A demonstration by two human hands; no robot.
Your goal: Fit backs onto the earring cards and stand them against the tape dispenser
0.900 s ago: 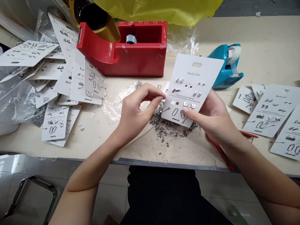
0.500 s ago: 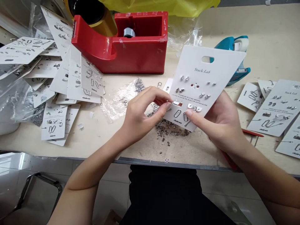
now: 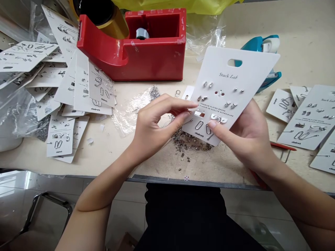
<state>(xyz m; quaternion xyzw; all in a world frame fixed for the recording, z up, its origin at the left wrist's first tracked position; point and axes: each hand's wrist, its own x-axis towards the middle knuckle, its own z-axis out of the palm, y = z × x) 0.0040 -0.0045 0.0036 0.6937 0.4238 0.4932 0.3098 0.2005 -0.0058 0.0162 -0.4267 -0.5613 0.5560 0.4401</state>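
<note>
A white earring card [image 3: 225, 87] printed "Stack Lab" is held up, tilted, in my right hand [image 3: 244, 139], thumb on its front and fingers behind. Small silver studs [image 3: 230, 105] sit in pairs on it, with paperclip-shaped earrings [image 3: 199, 125] lower down. My left hand [image 3: 157, 122] is at the card's left edge, thumb and fingers curled together and the index fingertip over the card's front. Whatever those fingers pinch, if anything, is hidden. Below the card lies a pile of small metal earring parts [image 3: 187, 141].
A red tape dispenser [image 3: 154, 59] stands at the back, a teal tape dispenser [image 3: 252, 43] behind the card. Filled earring cards [image 3: 60, 136] are heaped left; more cards [image 3: 310, 116] lie right. A plastic bag [image 3: 128, 113] and red-handled tool [image 3: 282, 145] rest on the table.
My left index fingertip has moved away from the thumb and over the card's front. The card has shifted slightly up and right in view.
</note>
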